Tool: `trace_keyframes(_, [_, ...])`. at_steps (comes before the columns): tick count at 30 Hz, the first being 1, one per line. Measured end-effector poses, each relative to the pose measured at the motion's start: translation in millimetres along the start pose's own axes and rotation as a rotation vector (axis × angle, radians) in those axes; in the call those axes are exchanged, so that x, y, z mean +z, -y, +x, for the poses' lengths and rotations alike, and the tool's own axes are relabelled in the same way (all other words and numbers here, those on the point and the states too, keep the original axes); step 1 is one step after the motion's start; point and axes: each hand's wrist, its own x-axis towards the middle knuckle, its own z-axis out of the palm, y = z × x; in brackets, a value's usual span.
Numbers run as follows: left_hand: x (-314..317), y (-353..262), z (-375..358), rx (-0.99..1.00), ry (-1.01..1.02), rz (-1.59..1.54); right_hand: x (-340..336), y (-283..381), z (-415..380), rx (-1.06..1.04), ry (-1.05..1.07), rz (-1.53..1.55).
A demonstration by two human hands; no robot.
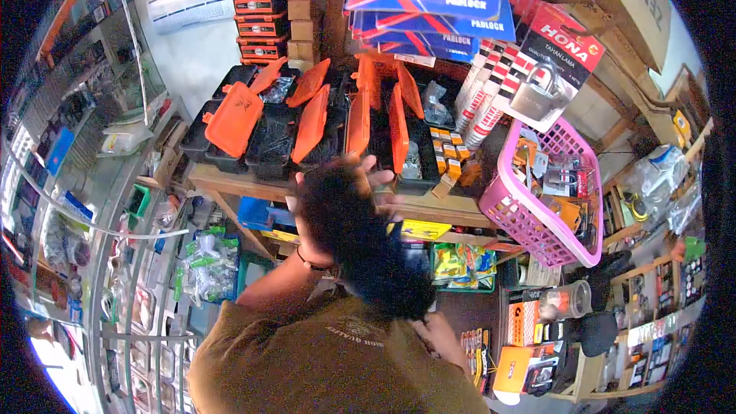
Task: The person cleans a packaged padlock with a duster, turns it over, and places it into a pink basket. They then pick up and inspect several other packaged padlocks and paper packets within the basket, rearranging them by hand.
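A dark, blurred, fuzzy feather duster [368, 234] slants across the middle of the view, just in front of the wooden shelf. My left hand [301, 211], with a band at the wrist, is behind its upper part; fingers show on both sides and seem wrapped round it, though the palm is hidden. My right hand [442, 335] is closed at its lower end, close to my brown shirt [322, 360]. Past my left hand stand black bins [268, 138] with raised orange lids [234, 119], some holding small metal parts.
Carded padlocks [429, 23] hang low overhead. At right, a pink basket [537, 207] holds mixed packages beside small orange boxes [448, 149]. Glass shelving [115, 261] runs along the left. Bagged goods [464, 264] and boxed goods [525, 322] sit below the wooden shelf edge [230, 180].
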Motion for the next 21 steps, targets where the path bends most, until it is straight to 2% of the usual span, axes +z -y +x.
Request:
trace_keyframes(1, [-14,-6,-2,-0.116,-0.117,-0.035,-6,12,-1,-0.061,-0.029,-0.011])
trace_keyframes(2, [-25,-9,-2,-0.120,0.001,-0.026,-11,20,2,-0.126,-0.057,-0.027])
trace_keyframes(3, [-14,-10,-5,-0.021,-0.210,0.070,-8,18,4,0.109,0.010,0.189])
trace_keyframes(4, [3,-11,-7,0.081,-0.425,0.161,-6,21,7,0.104,0.013,0.184])
trace_keyframes(5, [12,-14,-4,0.056,-0.368,0.025,-5,26,9,0.108,0.020,0.233])
trace_keyframes(6, [14,-13,-2,0.101,-0.444,0.044,-3,29,10,0.114,0.028,0.284])
trace_keyframes(7, [-4,-18,-2,0.001,-0.159,-0.071,2,21,12,-0.001,0.101,0.067])
trace_keyframes(8, [-29,-23,0,-0.106,0.128,-0.179,1,18,11,-0.004,0.102,0.071])
trace_keyframes(9, [-29,-33,10,-0.173,0.227,-0.222,-3,28,12,-0.004,0.098,0.067])
trace_keyframes(10, [-22,-41,5,-0.168,0.235,-0.064,-6,34,13,-0.003,0.092,0.062])
trace_keyframes(11, [3,-42,-1,-0.038,-0.084,0.063,0,25,17,0.015,0.042,0.175])
trace_keyframes(12, [19,-40,-6,0.095,-0.405,0.186,5,19,19,0.241,0.042,0.262])
trace_keyframes(13, [6,-39,-5,0.046,0.202,-0.419,1,41,18,0.218,0.040,0.194])
trace_keyframes(14, [11,-40,-4,0.052,0.200,-0.521,-3,62,18,0.193,0.040,0.123])
trace_keyframes(15, [-11,-42,-4,-0.032,0.180,-0.411,1,64,18,0.193,0.042,0.115])
trace_keyframes(16, [-23,-48,0,-0.116,0.162,-0.296,8,63,19,-0.027,0.061,0.078])
trace_keyframes(17, [-32,-57,1,-0.089,0.292,-0.027,14,61,21,-0.248,0.080,0.039])
trace_keyframes(18, [-31,-58,-1,-0.053,0.369,-0.091,17,59,24,-0.253,0.078,0.027])
trace_keyframes(20, [-3,-61,-27,0.101,-0.285,-0.057,18,53,28,0.223,0.130,0.149])
trace_keyframes(21, [0,-63,-27,0.130,-0.274,-0.108,21,54,28,0.359,0.145,0.152])
